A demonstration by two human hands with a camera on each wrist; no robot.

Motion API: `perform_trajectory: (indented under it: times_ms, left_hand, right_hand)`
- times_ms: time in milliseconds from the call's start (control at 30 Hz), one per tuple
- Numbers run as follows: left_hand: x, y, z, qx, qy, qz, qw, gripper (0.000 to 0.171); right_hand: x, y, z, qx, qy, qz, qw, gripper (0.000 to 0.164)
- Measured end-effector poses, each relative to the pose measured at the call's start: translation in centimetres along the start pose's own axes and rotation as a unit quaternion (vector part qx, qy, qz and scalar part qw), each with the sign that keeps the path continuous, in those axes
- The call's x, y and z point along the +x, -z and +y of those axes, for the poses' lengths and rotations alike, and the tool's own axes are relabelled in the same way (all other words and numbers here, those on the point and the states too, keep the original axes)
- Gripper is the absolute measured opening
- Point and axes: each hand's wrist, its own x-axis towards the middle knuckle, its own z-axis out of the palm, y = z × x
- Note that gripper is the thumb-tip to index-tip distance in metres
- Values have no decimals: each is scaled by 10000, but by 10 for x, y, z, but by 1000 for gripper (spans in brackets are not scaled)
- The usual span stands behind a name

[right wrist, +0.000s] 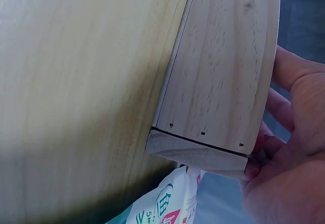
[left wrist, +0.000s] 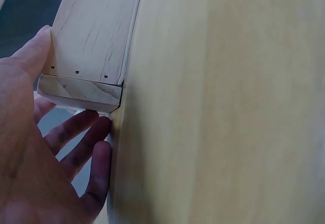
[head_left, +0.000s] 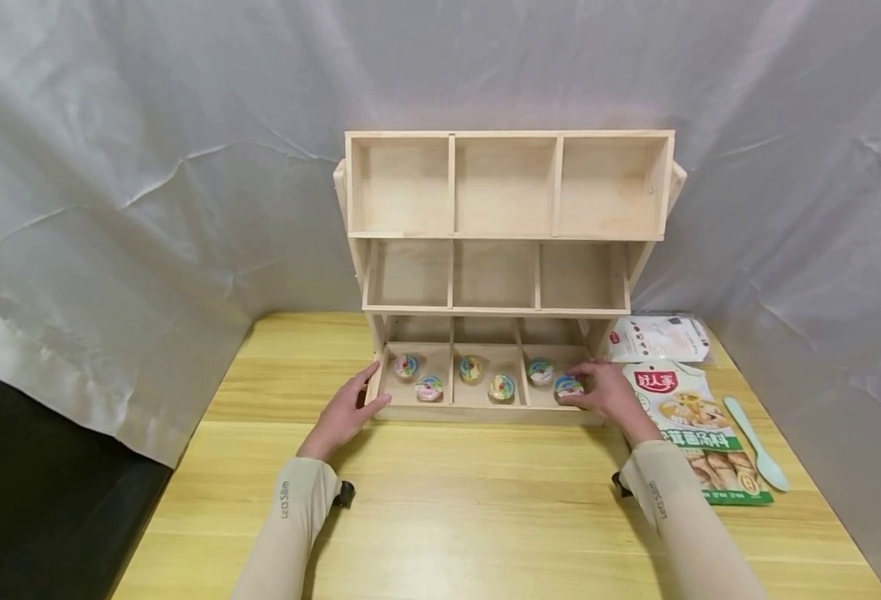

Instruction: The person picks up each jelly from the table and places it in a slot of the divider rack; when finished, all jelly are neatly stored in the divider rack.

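Observation:
A three-tier wooden rack stands on the table, each tier split into three compartments. In its bottom tier sit several small jelly cups with colourful lids, two per compartment. My left hand holds the left front corner of that tier; the left wrist view shows the thumb at the top edge and the fingers around the end. At the other end, my right hand reaches over the wall, thumb and index finger around a jelly cup in the right compartment. The right wrist view hides that cup behind the front panel.
Right of the rack lie a green-and-white food pouch, a white packet behind it and a pale green spoon. A grey curtain encloses the back and sides. The yellow wooden table extends in front.

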Motion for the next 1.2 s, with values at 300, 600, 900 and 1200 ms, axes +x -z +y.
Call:
perform_trajectory:
  times_ms: [300,600,900,1200]
  left_hand:
    - [5,3,1,163,-27,-66,9998,78]
    - [5,28,34,2471,-960,815,9608,72]
    - [-13,69,62,4341,-2737,2163,8306,65]
    - [-20,83,40,4741,-3185,2335,7869,68]
  right_hand:
    - [-3,1,-2,-119,291,242,9992,51]
    - [-23,33,-31,-923,901,942,9872,46]
    - [-44,67,-42,-2407,2992,2390,8919,45]
    - [-40,69,-21,-3018,3643,2490,8451,49]
